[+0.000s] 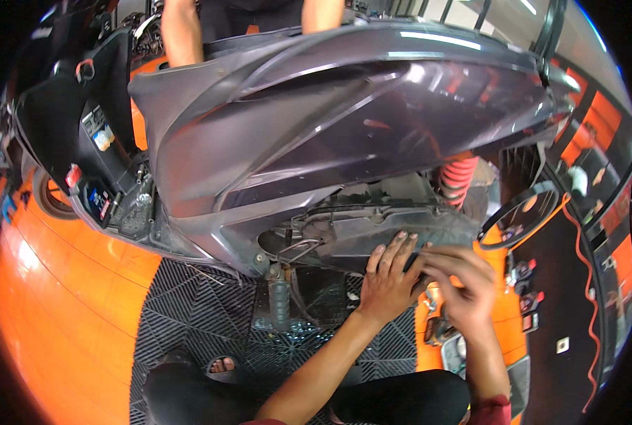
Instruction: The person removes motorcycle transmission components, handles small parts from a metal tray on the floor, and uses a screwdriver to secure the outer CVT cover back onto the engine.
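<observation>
A scooter's dark grey body panel (344, 120) spans the view, with a black plastic housing (351, 234) under it. My left hand (394, 276) lies on that housing's lower right part, fingers apart and pressed to its surface. Just right of it is my right hand (464, 283), blurred, with bent fingers at the housing's edge beside my left fingertips; whether they grip anything is hidden. Above the housing at the right, a red coil spring (456, 183) shows. A footrest (280, 304) hangs below the housing.
Another person's forearms (183, 39) reach over the panel from above. Black inner bodywork (54, 127) sits at left. A patterned mat (171, 312) covers part of the orange floor (61, 297). A wheel (514, 216), scattered tools (440, 329) and a red coiled hose (588, 304) are at right.
</observation>
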`<state>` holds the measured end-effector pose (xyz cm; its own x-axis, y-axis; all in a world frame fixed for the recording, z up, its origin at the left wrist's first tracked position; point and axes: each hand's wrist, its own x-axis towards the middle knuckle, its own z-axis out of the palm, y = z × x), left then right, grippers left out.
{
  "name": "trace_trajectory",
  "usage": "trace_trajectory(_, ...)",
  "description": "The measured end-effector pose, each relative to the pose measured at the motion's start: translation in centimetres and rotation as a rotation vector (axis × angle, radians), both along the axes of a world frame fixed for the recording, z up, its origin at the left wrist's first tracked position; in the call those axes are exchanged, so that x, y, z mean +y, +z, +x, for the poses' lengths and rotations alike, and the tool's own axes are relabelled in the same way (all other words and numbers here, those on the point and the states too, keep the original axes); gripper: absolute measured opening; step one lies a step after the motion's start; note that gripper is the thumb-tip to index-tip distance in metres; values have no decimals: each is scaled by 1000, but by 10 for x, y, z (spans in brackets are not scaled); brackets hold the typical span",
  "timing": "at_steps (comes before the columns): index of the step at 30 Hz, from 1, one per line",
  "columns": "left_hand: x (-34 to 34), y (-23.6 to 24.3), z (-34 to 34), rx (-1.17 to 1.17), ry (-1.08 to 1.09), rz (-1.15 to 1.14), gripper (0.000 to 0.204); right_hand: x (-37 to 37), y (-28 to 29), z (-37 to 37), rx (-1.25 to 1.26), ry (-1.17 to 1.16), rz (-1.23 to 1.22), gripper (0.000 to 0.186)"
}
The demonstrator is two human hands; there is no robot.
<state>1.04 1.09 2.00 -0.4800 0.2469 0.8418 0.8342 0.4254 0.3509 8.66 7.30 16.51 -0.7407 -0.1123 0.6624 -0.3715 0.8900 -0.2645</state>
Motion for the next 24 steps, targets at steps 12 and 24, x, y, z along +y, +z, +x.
trace_trajectory(12, -5, -4, 0, -125, -232, 2, 41, -68, -11, -132, -383, 213, 375, 18)
trace_trajectory(24, -4, -14, -1, 23, -160, -27, 50, -82, -33, -166, -490, 86, 406, 39)
